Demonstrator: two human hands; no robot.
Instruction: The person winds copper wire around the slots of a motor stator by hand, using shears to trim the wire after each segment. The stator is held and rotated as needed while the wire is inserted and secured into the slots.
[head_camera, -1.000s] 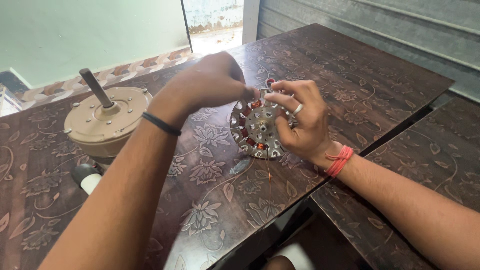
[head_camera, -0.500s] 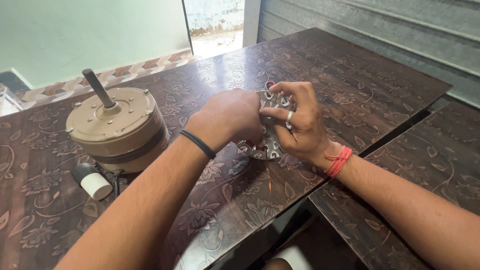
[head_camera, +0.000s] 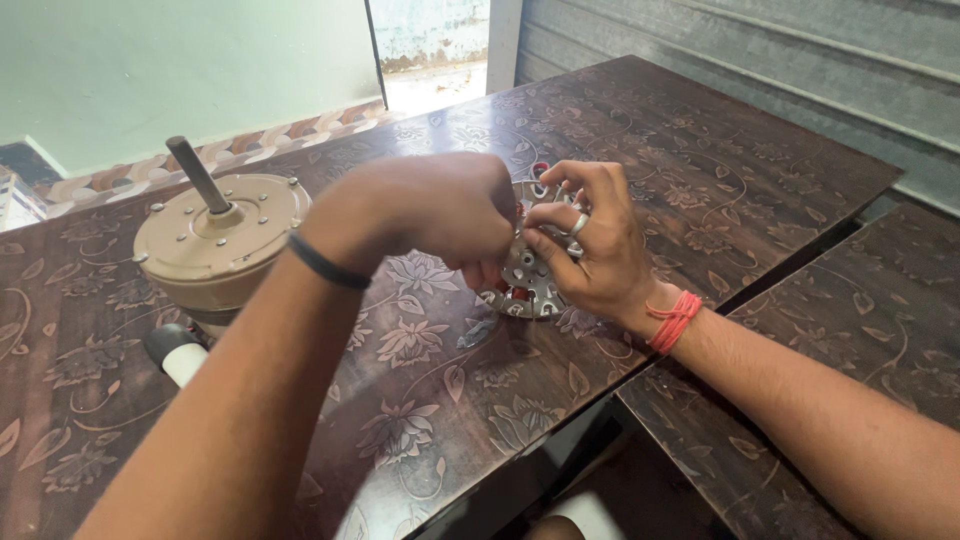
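on the brown floral table, my left hand and right hand both close fingers around the round metal stator; the beige motor housing sits well left.

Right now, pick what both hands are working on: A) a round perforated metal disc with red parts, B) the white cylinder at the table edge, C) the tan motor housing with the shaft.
A: the left hand and right hand both grip the round perforated metal disc; the tan motor housing stands apart, untouched.
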